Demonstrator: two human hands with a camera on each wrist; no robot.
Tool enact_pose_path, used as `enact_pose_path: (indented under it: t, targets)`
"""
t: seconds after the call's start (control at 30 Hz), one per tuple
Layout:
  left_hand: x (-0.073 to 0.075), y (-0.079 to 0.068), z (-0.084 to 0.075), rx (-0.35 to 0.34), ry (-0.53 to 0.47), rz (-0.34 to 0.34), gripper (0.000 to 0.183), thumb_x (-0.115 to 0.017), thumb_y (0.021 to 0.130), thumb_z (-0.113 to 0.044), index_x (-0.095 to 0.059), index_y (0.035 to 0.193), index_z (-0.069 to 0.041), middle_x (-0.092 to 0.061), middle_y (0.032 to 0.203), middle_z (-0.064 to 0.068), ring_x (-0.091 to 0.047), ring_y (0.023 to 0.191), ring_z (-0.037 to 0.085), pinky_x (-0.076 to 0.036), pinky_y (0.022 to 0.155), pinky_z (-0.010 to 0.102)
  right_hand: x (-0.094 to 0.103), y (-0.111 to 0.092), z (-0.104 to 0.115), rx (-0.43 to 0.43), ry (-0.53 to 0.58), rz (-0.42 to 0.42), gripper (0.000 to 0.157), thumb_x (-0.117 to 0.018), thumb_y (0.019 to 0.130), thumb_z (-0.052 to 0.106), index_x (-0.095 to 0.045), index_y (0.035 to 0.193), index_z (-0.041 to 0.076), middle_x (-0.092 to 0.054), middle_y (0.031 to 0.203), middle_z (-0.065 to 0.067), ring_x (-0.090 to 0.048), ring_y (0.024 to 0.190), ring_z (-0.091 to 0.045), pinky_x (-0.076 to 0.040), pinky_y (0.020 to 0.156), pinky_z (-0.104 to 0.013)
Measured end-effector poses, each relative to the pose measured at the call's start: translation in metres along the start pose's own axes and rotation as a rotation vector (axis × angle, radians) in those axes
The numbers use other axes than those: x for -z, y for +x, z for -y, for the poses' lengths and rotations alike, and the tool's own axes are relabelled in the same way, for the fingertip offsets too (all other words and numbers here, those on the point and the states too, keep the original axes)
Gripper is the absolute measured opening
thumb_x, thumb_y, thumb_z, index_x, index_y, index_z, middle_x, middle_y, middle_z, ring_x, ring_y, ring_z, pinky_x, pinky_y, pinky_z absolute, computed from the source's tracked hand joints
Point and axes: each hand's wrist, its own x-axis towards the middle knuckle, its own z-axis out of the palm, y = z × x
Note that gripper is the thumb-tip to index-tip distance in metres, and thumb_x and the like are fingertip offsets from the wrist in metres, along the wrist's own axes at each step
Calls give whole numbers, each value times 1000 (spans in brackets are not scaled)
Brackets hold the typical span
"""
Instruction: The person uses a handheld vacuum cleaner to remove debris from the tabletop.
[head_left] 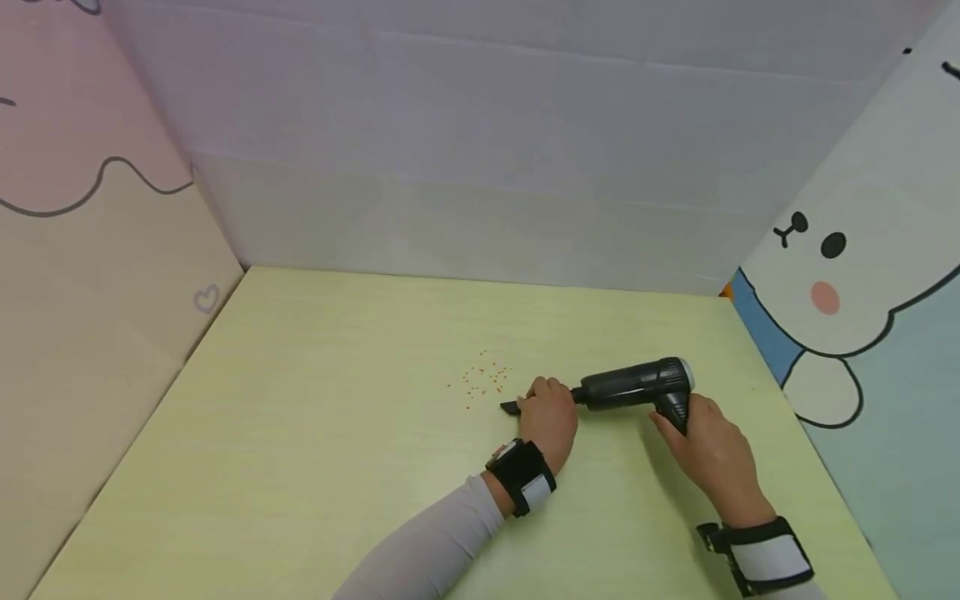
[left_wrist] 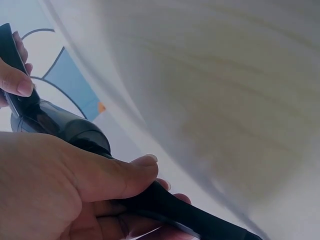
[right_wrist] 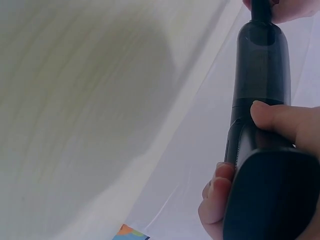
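A black handheld vacuum cleaner (head_left: 626,385) is held slanting over the pale yellow table, its narrow nozzle (head_left: 510,408) pointing left. My right hand (head_left: 718,454) grips the handle, and in the right wrist view its thumb lies along the dark body (right_wrist: 262,70). My left hand (head_left: 550,423) holds the nozzle near the front; thumb and fingers wrap round it in the left wrist view, hiding part of the tube (left_wrist: 170,207). Small orange-red bits (head_left: 483,379) lie scattered on the tabletop just beyond the nozzle tip.
The yellow table (head_left: 300,417) meets a pale wall (head_left: 465,167) at the back. Panels with cartoon drawings flank it, one left (head_left: 112,292) and one right (head_left: 900,400). Black straps circle both wrists.
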Motion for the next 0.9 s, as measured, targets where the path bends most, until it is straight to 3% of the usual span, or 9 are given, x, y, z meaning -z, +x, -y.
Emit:
enact_pose_path:
  t: [0.3, 0.67, 0.9]
  targets:
    - [-2, 0, 0, 15, 30, -46, 22, -69, 96, -38, -74, 99, -17, -62, 84, 3, -62, 80, 17, -63, 72, 31, 0, 2, 1, 29, -2, -43, 50, -77, 91, 30, -53, 99, -13, -52, 76, -17, -45, 53, -23, -32, 42, -33]
    - [-4, 8, -8, 3, -16, 20, 19, -66, 98, -34, -74, 104, -17, -63, 89, 3, -62, 85, 18, -62, 78, 33, -1, 1, -4, -15, -9, -20, 52, -75, 92, 32, -53, 100, -14, -53, 77, -18, -47, 55, -25, -33, 43, -34]
    - [-6, 13, -10, -8, -14, -4, 19, -66, 99, -34, -74, 102, -18, -63, 89, 3, -62, 85, 18, -62, 77, 33, -1, 2, -6, -14, -12, -44, 49, -76, 91, 30, -53, 97, -12, -51, 74, -16, -46, 54, -24, -31, 42, -33]
